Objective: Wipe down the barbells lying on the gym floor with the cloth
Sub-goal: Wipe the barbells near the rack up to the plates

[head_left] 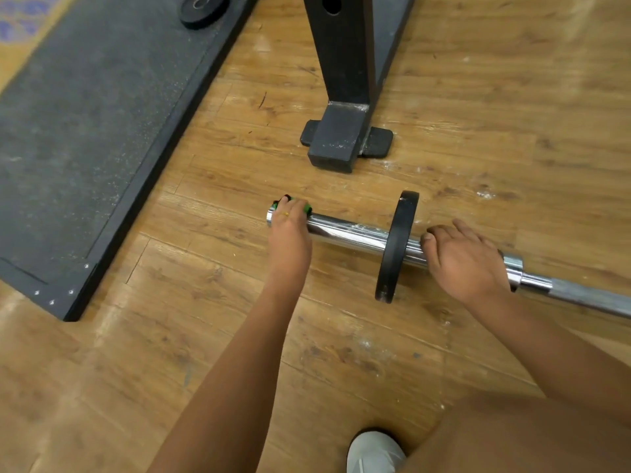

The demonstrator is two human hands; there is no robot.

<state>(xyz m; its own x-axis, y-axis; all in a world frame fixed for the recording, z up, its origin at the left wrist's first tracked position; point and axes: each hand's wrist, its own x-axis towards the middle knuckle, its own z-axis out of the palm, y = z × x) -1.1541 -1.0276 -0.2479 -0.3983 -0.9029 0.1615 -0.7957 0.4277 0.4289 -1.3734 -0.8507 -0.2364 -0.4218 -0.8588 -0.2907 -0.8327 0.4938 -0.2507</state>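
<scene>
A chrome barbell [348, 232] lies on the wooden floor, running from the centre off to the right edge. One small black plate [397, 247] stands on its sleeve. My left hand [290, 233] grips a green and black cloth [307, 209] around the free end of the sleeve; most of the cloth is hidden under the fingers. My right hand [461, 259] lies over the sleeve between the plate and the collar, its fingers curled round the metal.
The black steel foot of a rack [336, 141] stands just beyond the sleeve end. A dark rubber mat [85, 131] covers the floor at left, with a small black plate [203, 10] on it at the top. My grey shoe [374, 452] shows at the bottom.
</scene>
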